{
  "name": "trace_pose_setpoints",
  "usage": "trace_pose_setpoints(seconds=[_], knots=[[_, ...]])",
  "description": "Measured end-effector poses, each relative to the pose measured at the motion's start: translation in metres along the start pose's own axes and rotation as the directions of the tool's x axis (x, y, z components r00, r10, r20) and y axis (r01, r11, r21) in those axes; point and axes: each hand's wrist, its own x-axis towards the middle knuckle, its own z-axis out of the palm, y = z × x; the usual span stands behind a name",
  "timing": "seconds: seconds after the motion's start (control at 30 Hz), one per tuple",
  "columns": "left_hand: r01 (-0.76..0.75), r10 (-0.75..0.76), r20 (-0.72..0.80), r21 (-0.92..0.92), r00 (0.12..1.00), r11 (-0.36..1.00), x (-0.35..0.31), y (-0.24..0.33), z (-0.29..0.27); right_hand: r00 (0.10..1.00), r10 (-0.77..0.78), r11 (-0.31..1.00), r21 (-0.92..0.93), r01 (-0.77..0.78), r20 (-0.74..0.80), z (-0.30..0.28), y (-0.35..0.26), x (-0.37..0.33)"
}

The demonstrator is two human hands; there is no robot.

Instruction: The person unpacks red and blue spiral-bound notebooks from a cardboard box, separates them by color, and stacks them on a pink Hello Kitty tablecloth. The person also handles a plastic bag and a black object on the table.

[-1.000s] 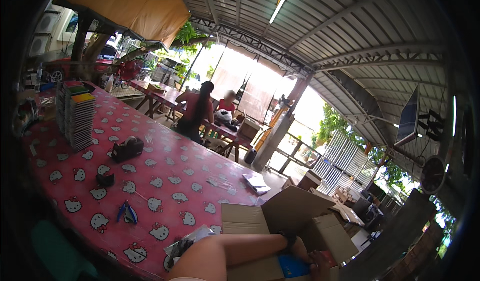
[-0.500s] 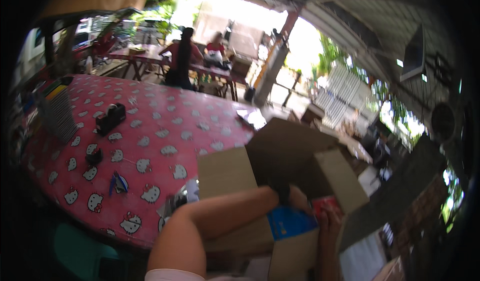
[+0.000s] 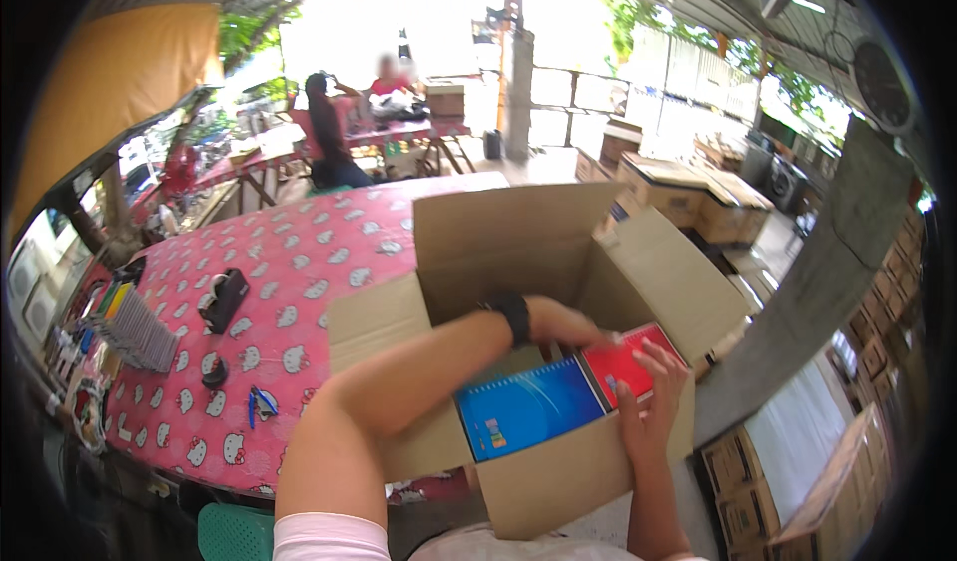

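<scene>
The pink-covered table (image 3: 339,262) stretches out on my left, the biggest thing near me. In front of me, by its right end, stands the cardboard box (image 3: 558,476), its flaps spread outward. A green stool (image 3: 234,533) shows low on my left, and a tall stack of thin cases (image 3: 140,330) rises from the table's far left part. Inside the box, near its top, lies the blue notebook (image 3: 533,406), with the red notebook (image 3: 630,364) just to its right. My right hand (image 3: 653,406) is at the red one's right side, fingers over the cover and thumb apart from them; whether they clamp it, I can't tell. My left hand (image 3: 563,322) reaches across to its far left corner, too blurred to tell its grip. The black tape dispenser (image 3: 227,300) sits on the table, then the blue-handled pliers (image 3: 257,406). Smallest is the black wristband (image 3: 511,320) on my left wrist.
</scene>
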Motion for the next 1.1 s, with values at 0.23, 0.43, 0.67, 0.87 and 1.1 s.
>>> trace_pose_setpoints(seconds=[0.23,0.43,0.67,0.87,1.1], knots=[[0.164,-0.127,0.186,-0.197,0.974,0.967,0.025,-0.006,0.006,1.000,0.014,0.997,0.080,-0.015,0.013,0.007,-0.005,0.001],[0.211,-0.155,0.236,-0.233,0.959,0.949,0.028,-0.012,-0.008,0.998,0.009,0.998,0.058,-0.013,0.065,0.001,-0.007,0.003],[0.113,0.094,0.357,-0.517,0.929,0.848,0.049,-0.013,0.010,1.000,-0.002,0.998,0.059,0.002,-0.004,0.018,-0.001,-0.007],[-0.005,0.103,0.177,-0.480,0.979,0.877,0.040,0.004,0.009,0.997,-0.032,0.999,0.023,0.034,-0.073,0.024,0.006,-0.003],[-0.044,0.073,0.091,-0.286,0.993,0.957,0.025,0.019,0.002,0.992,-0.042,0.997,0.065,0.050,-0.122,0.025,0.011,-0.008]])
